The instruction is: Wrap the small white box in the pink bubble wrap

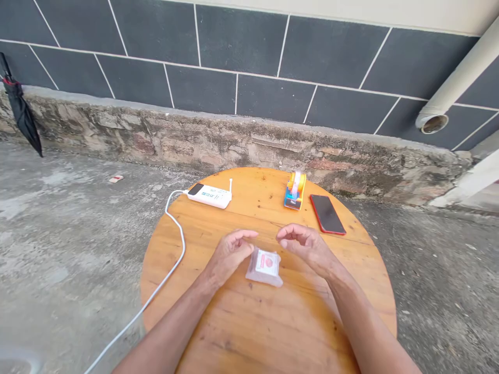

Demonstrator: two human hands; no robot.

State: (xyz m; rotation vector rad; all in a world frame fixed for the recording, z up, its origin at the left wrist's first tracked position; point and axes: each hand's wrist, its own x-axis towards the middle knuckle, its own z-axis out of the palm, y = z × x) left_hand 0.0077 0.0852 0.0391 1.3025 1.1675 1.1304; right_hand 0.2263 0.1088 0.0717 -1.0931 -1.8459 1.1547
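Note:
A small package (pixel 267 264) lies on the round wooden table (pixel 249 322), wrapped in pale translucent plastic with a white and red printed label on top. At its left edge is my left hand (pixel 233 253), thumb and fingers apart and the thumb tip close to the wrapping; whether it touches I cannot tell. Above and to the right of the package, my right hand (pixel 306 245) hovers with its fingers curved and the thumb held apart from them. Neither hand holds anything.
Farther back on the table are a white device (pixel 210 196) with a cable (pixel 182 244) trailing left, a yellow and blue tape dispenser (pixel 294 191) and a red-edged phone (pixel 327 214). Behind runs a tiled wall (pixel 241 39) with a pipe (pixel 460 78); an umbrella (pixel 22 109) leans at left.

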